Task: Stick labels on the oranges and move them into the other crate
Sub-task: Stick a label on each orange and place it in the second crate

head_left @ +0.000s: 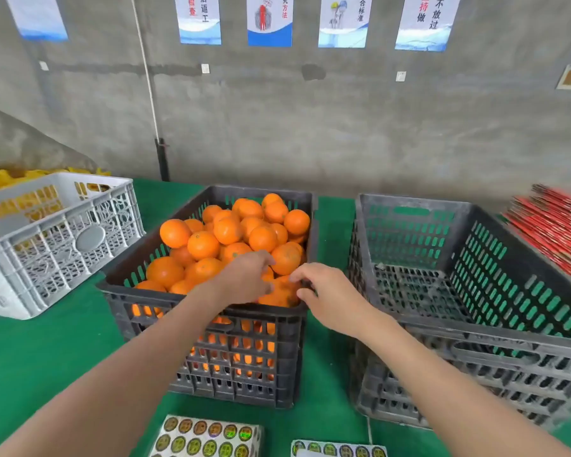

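Two black crates are standing side by side on the green table cover [47,357], with a white crate [56,239] sitting farther left and holding yellow items. Next along, the left black crate [208,374] is carrying a heap of oranges [228,230] up to its rim, and one label sheet [208,437] is lying in front of it at the near table edge. Over this crate's near right corner the left hand [244,278] is reaching in. Its fingers are curling round the left side of one orange [282,293], which is lying in that corner on top of the heap. Just beside it the right hand [327,298] is meeting the same orange from the right. Its forefinger and thumb are bending slightly apart with their tips on the skin, and the other fingers are folding under the palm. Blur is hiding whether a label is sitting under those tips. A second label sheet [338,449] is lying below that hand. Further right, the right black crate [475,351] is showing its mesh floor, and a red stack [554,229] is lying beyond it.
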`<state>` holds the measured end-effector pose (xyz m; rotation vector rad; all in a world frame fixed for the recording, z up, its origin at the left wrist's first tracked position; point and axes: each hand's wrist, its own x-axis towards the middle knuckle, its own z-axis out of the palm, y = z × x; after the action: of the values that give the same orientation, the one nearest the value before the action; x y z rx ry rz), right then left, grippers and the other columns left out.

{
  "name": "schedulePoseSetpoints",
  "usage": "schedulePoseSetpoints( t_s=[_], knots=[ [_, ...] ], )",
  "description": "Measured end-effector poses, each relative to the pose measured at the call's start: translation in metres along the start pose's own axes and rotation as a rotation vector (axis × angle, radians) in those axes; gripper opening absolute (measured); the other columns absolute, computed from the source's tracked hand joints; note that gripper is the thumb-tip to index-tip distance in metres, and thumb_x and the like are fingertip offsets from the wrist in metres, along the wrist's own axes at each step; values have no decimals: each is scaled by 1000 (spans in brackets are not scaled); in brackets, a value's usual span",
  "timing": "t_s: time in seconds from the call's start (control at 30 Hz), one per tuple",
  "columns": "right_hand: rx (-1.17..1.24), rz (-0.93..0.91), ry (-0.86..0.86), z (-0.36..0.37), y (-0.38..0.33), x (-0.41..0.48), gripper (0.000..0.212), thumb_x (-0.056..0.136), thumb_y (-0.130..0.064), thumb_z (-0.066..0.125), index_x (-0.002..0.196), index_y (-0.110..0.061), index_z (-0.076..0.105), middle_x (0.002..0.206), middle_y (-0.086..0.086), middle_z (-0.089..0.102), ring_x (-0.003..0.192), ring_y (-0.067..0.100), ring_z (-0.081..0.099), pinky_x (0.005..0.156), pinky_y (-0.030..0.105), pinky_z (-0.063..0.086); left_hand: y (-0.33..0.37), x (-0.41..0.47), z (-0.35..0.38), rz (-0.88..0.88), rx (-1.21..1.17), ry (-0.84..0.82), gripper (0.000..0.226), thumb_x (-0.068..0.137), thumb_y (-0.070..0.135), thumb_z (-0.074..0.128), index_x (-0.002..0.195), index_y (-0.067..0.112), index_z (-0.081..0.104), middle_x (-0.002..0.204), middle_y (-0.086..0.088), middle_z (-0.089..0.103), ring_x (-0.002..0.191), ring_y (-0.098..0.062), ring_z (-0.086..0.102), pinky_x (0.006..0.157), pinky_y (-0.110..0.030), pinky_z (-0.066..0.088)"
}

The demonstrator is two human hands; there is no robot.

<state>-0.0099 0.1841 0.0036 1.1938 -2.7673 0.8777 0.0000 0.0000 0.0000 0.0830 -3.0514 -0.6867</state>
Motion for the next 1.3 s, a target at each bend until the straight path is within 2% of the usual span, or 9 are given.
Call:
schedulePoseSetpoints(
  t_s=[0.2, 0.37, 0.47, 0.6, 0.77, 0.87, 1.03, 1.17, 1.3],
  knots=[
    [29, 40, -6, -1, 13, 9, 24, 92, 0, 50, 109, -10, 64, 114, 4, 59, 103, 17, 53, 87, 19, 39, -2, 38, 23, -11, 260, -443, 64, 91, 9, 54, 147, 21, 26, 135, -10, 47, 116, -29, 49, 87, -33, 45],
    [164, 49, 65, -1, 15, 4, 23, 93, 1, 50, 105, -10, 66, 112, 3, 60, 101, 13, 53, 91, 19, 41, -5, 45, 21, 20, 266, -346, 68, 80, 15, 72, 138, 22, 36, 126, -8, 51, 105, -23, 51, 77, -29, 43],
    [168, 14, 74, 1, 16, -1, 22, 92, 3, 50, 103, -6, 66, 110, 6, 61, 96, 14, 54, 87, 17, 40, -3, 29, 12, -62, -103, -57, 70, 68, 22, 83, 126, 21, 45, 117, -4, 53, 100, -19, 50, 76, -31, 44],
    [357, 32, 246, 4, 18, -19, 23, 92, 2, 50, 108, -6, 65, 110, 1, 63, 100, 2, 55, 89, 10, 42, 12, -17, -19, -72, -1142, 189, 73, 55, 12, 85, 114, 23, 45, 113, -7, 56, 106, -28, 60, 76, -40, 57],
    [373, 37, 425, 40, 43, -82, 18, 90, 0, 56, 101, -11, 65, 96, -5, 65, 87, 1, 59, 72, 17, 49, 32, -93, -8, 122, -1292, 83, 87, 32, 35, 94, 110, 23, 55, 96, -4, 71, 82, -30, 71, 60, -30, 56],
    [203, 244, 67, 71, 74, -122, 14, 90, -9, 59, 103, -8, 66, 101, 6, 65, 85, 14, 59, 75, 25, 46, 45, -123, 28, 98, -1249, -46, 89, 30, 49, 93, 110, 28, 59, 100, -4, 72, 83, -32, 71, 62, -29, 57],
    [-213, 459, -558, 116, 107, -165, 72, 81, -58, 58, 134, -12, 47, 140, 7, 40, 130, 26, 35, 106, 36, 32, 57, -137, 102, -176, -1225, -221, 75, 46, 35, 88, 112, 19, 56, 102, -7, 71, 89, -30, 70, 70, -31, 58],
    [-352, 400, -477, 131, 107, -171, 67, 79, -60, 59, 122, -9, 53, 127, 10, 48, 118, 28, 46, 98, 38, 38, 49, -139, 156, -431, -1189, -250, 80, 51, 31, 90, 119, 10, 53, 109, -7, 64, 98, -27, 65, 83, -38, 55],
    [-264, 343, -219, 134, 112, -184, 34, 91, -36, 56, 114, -12, 60, 117, 5, 59, 106, 22, 55, 95, 32, 42, 36, -148, 186, -591, -1232, -193, 90, 53, 35, 81, 129, 4, 43, 114, -7, 57, 108, -26, 56, 102, -44, 42]
  ],
)
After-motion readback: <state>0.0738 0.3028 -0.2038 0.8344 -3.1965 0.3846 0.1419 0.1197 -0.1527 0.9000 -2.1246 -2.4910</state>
